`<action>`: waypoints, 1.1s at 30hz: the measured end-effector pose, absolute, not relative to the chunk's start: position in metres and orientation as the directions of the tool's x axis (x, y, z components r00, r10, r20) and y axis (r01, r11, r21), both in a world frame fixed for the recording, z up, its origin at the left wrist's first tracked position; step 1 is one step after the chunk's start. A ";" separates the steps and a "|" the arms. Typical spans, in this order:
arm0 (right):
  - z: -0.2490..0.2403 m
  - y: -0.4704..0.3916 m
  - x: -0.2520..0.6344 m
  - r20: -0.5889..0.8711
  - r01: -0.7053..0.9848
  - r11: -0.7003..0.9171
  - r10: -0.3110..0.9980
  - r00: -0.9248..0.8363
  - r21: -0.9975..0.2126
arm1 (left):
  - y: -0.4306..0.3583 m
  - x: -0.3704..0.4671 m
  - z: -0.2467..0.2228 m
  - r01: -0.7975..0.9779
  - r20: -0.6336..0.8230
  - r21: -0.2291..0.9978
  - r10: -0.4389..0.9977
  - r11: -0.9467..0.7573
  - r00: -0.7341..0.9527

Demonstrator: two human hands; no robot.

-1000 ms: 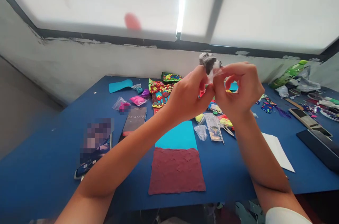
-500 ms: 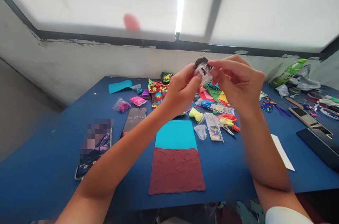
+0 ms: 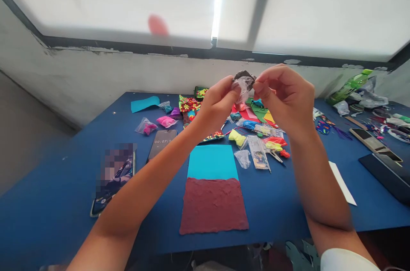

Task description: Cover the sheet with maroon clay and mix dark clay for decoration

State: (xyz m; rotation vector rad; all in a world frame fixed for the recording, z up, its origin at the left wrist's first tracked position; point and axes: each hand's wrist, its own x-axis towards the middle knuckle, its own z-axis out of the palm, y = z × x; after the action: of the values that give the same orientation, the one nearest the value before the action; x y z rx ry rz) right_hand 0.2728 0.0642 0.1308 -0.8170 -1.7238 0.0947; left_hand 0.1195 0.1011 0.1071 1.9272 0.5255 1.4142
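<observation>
Above the table's far side, my left hand (image 3: 219, 102) is closed around a small clear plastic bag (image 3: 242, 90). A lump of black modelling clay (image 3: 242, 75) bulges from the bag's top. With thumb and forefinger pinched together, my right hand (image 3: 285, 95) grips the right edge of the black clay. Below both hands lies a bright blue sheet (image 3: 213, 162), its lower part covered by a thin, uneven layer of maroon clay (image 3: 214, 206).
Phones (image 3: 162, 142) and small bags of pink clay (image 3: 166, 122) lie at left. Yellow clay (image 3: 237, 138), an empty-looking plastic bag (image 3: 242, 159) and a clear case (image 3: 259, 153) sit beyond the sheet. A green bottle (image 3: 350, 87) leans at the back right.
My right hand has shifted slightly left and its fingers have curled more. The black clay and bag have tilted a little in my left hand.
</observation>
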 end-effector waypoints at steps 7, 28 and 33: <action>0.128 0.067 0.271 0.841 0.465 0.757 0.539 -0.047 -0.459 | 0.102 0.118 0.111 -0.071 0.665 0.726 0.673 -0.684 0.324; 0.124 0.068 0.266 0.784 0.529 0.677 0.620 -0.036 -0.511 | 0.107 0.114 0.108 -0.016 0.713 0.671 0.639 -0.741 0.289; 0.125 0.071 0.267 0.731 0.463 0.670 0.679 -0.068 -0.580 | 0.103 0.110 0.111 -0.026 0.749 0.603 0.555 -0.797 0.362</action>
State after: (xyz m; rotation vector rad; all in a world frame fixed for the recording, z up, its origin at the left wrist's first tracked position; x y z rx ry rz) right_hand 0.2669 0.0706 0.1246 -0.9304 -1.7095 0.2285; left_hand 0.1103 0.1030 0.1109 2.1017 0.4570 1.4524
